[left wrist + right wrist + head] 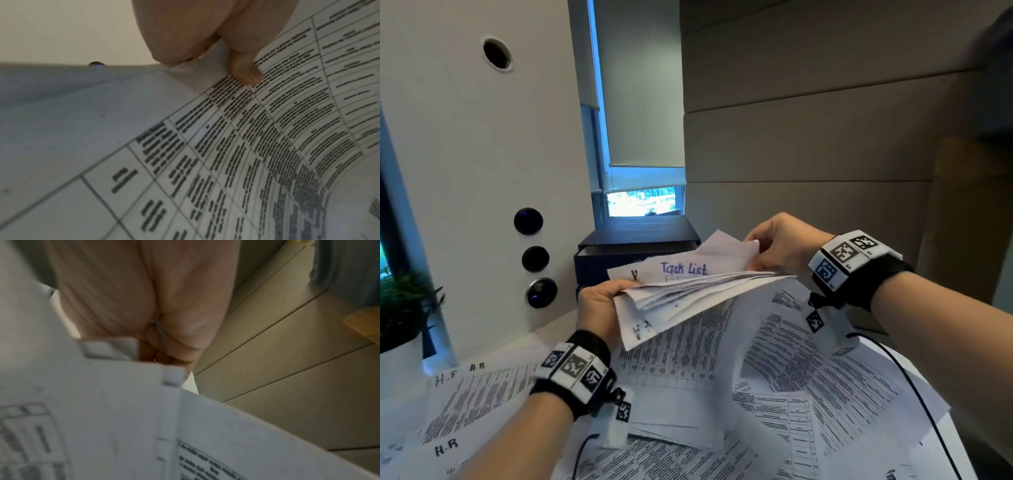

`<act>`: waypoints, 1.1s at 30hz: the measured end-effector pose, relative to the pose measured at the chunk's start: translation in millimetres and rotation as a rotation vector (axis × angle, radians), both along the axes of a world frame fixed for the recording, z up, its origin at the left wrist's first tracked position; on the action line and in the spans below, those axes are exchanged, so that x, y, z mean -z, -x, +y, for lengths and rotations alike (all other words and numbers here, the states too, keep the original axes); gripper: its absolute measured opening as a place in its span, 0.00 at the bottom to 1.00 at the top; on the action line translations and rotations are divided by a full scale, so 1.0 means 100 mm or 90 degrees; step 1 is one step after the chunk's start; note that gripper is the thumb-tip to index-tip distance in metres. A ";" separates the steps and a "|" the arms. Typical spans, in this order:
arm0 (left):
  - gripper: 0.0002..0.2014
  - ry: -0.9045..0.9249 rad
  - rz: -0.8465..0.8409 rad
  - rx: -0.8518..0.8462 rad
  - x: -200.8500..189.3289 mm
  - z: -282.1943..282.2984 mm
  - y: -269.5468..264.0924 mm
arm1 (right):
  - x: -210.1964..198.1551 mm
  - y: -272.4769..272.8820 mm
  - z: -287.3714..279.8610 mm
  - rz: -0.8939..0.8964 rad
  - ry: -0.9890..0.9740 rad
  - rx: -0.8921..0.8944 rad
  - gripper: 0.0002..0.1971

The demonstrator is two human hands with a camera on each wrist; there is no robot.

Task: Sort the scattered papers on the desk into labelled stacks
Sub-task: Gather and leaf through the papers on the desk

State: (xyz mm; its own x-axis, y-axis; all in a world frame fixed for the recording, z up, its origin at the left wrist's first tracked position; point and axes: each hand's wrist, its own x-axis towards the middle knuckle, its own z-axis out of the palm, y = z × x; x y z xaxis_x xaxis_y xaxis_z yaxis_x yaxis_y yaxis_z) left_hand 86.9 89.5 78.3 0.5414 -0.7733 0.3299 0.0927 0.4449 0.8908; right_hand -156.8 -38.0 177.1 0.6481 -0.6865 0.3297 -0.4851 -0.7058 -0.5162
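Both hands hold a thick bundle of papers (688,291) above the desk. Its top sheet reads "Task List" in blue handwriting. My left hand (602,308) grips the bundle's left end, thumb on top. The left wrist view shows a finger (244,71) under a printed table sheet (246,138). My right hand (774,250) pinches the upper sheets at the bundle's right corner. In the right wrist view the curled fingers (156,313) meet the paper edges (123,386). More printed sheets (774,377) lie scattered below. Sheets marked "H.R" (458,404) lie at the left.
A dark box (637,250) stands behind the bundle, under the window. A white panel (482,171) with round buttons rises at the left. A potted plant (404,315) sits at the far left. A black cable (914,387) runs over the papers at the right.
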 end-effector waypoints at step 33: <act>0.19 -0.033 -0.236 -0.193 0.10 0.21 -0.41 | 0.25 -0.22 0.05 -0.367 -0.175 -0.038 0.09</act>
State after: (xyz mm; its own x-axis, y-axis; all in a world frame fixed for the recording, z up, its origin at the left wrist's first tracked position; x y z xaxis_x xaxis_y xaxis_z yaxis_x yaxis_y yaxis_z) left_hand 127.5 110.9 67.9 0.5977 -0.6198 0.5086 -0.3622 0.3572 0.8609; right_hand -134.6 -33.4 152.0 0.4588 -0.7644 0.4530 -0.0399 -0.5270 -0.8489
